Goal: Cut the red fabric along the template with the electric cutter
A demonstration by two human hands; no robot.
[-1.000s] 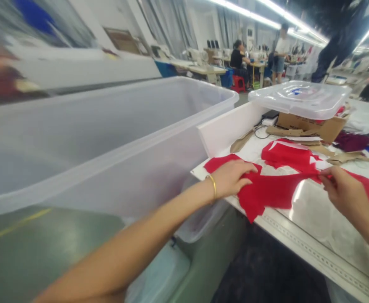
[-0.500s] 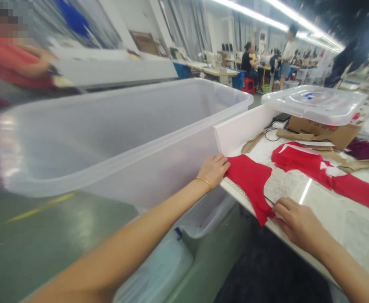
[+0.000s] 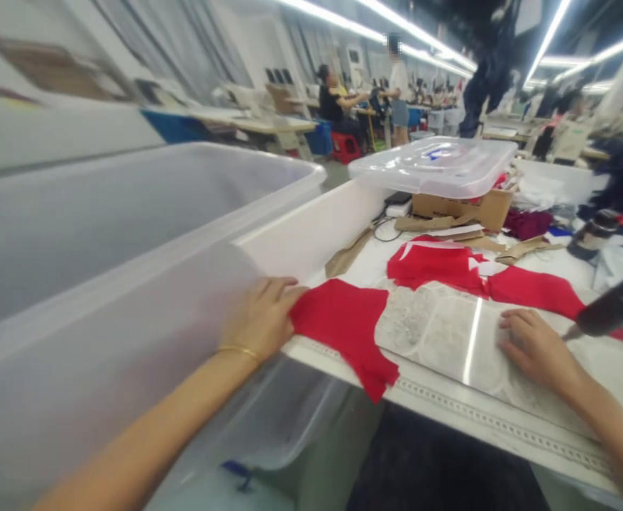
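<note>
A red fabric piece (image 3: 343, 312) lies at the left end of the table, one tip hanging over its front edge. My left hand (image 3: 263, 312), with a thin gold bangle at the wrist, has its fingers closed on the left edge of this piece. The thumb is mostly hidden. Over a clear plastic template (image 3: 444, 333) on the tabletop is my right hand (image 3: 538, 348), fingers loosely bent and apart with nothing visible in them. Behind the template lie more red fabric pieces (image 3: 433, 266). A dark, pointed machine part (image 3: 620, 301) juts in close to my right hand.
A large translucent bin (image 3: 157, 262) stands against the table's left side. Toward the back are a clear lid (image 3: 433, 167) over a cardboard box (image 3: 460, 207), brown paper strips (image 3: 351, 252) and a dark bottle (image 3: 593, 234). People and sewing tables are farther off.
My right hand has let go of the red piece's near end and moved right, over the template. My left hand stays at the piece's left edge. The view has swung right.
</note>
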